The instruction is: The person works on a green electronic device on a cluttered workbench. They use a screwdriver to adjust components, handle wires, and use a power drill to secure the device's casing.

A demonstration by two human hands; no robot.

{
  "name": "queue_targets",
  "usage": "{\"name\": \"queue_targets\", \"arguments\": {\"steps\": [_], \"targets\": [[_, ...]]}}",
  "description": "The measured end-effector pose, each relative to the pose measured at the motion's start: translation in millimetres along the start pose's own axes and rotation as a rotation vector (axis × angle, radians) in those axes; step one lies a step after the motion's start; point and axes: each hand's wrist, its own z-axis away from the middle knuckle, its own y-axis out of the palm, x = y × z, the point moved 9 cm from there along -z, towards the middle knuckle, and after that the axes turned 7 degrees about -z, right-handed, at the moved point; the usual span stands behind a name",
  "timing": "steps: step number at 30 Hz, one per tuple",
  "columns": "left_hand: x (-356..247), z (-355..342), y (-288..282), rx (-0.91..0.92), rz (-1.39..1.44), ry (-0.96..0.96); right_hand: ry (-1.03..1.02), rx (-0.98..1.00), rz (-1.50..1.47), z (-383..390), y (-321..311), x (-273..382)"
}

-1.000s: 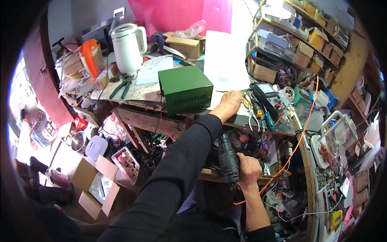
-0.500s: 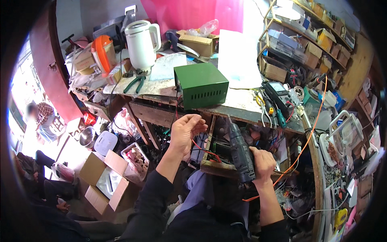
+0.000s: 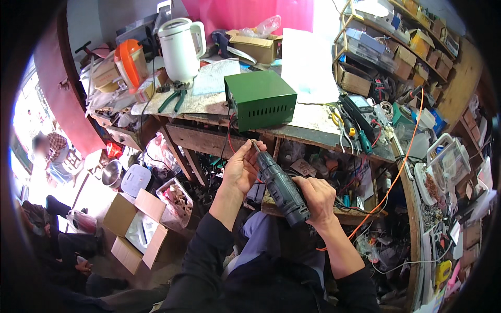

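Note:
My right hand (image 3: 317, 199) grips the handle of a dark green cordless drill (image 3: 282, 188), held tilted up to the left in front of me. My left hand (image 3: 241, 168) is closed around the drill's front end, with fingertips at the chuck and bit. Both hands are below the front edge of the cluttered workbench (image 3: 313, 136). A green metal box (image 3: 259, 99) with vent slots stands on the bench just above the drill tip, with red and black wires hanging from it.
A white electric kettle (image 3: 179, 48), pliers (image 3: 173, 97), cardboard boxes and a multimeter (image 3: 358, 109) lie on the bench. Shelves of parts fill the right side. An orange cable (image 3: 397, 172) hangs down at right. Open cardboard boxes (image 3: 136, 224) sit on the floor; people sit at left.
My left hand left the bench top, came down and closed on the drill's front end. The drill was raised from my lap to chest height.

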Motion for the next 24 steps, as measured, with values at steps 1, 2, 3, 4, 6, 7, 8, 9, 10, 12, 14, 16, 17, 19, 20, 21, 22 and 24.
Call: {"name": "queue_targets", "arguments": {"steps": [1,2,3,4,6,7,8,9,10,12,14,16,17,19,20,21,22,24], "targets": [[1.1,-1.8,-0.2,0.003,0.016,-0.008,0.004,0.003,0.002,-0.1,0.7,0.2],[1.3,-2.3,-0.1,0.007,0.018,-0.008,0.009,0.006,0.003,-0.5,1.3,0.9],[1.5,-2.6,0.0,0.010,0.021,-0.008,0.013,0.010,0.005,-0.8,2.1,1.1],[1.7,-2.4,0.1,0.012,0.025,-0.008,0.016,0.009,0.002,-0.9,2.4,0.9],[0.4,-2.1,2.3,0.030,0.018,-0.007,0.022,0.009,-0.006,-1.4,3.1,0.0],[-0.3,-2.4,3.1,0.038,0.016,-0.007,0.025,0.001,-0.015,-1.3,3.2,-0.6],[-0.1,-3.5,2.4,0.042,0.011,-0.012,0.028,-0.007,-0.025,-1.0,4.0,-1.7],[0.1,-5.0,1.3,0.045,0.007,-0.016,0.031,-0.016,-0.034,-0.6,5.1,-2.9],[0.4,-6.8,0.9,0.050,0.003,-0.021,0.049,-0.029,-0.056,-0.5,6.6,-5.6],[1.4,-12.1,0.8,0.015,0.037,-0.018,0.085,-0.057,-0.098,-1.2,10.7,-10.8],[1.1,-18.4,-0.8,-0.013,0.057,-0.026,0.079,-0.048,-0.034,-5.8,16.1,-10.0],[1.5,-30.0,-2.8,-0.026,0.063,-0.047,0.060,-0.033,0.046,-12.3,21.1,-7.7],[-1.5,-34.4,-1.5,0.000,0.039,-0.035,0.050,-0.027,0.059,-18.3,20.7,-2.3],[-2.3,-41.1,-3.8,-0.023,0.040,-0.042,0.045,-0.013,0.099,-18.0,31.5,-6.1],[-2.4,-44.2,-4.0,-0.033,0.040,-0.047,0.044,-0.006,0.121,-18.1,35.6,-8.3],[-2.0,-47.6,-3.7,-0.032,0.036,-0.055,0.052,0.012,0.143,-18.3,38.6,-10.6],[-3.0,-50.8,-5.6,-0.031,0.030,-0.049,0.047,0.012,0.147,-19.7,40.1,-9.2],[-4.5,-56.5,-9.5,-0.029,0.017,-0.037,0.038,0.012,0.155,-22.1,43.0,-6.3]]}}
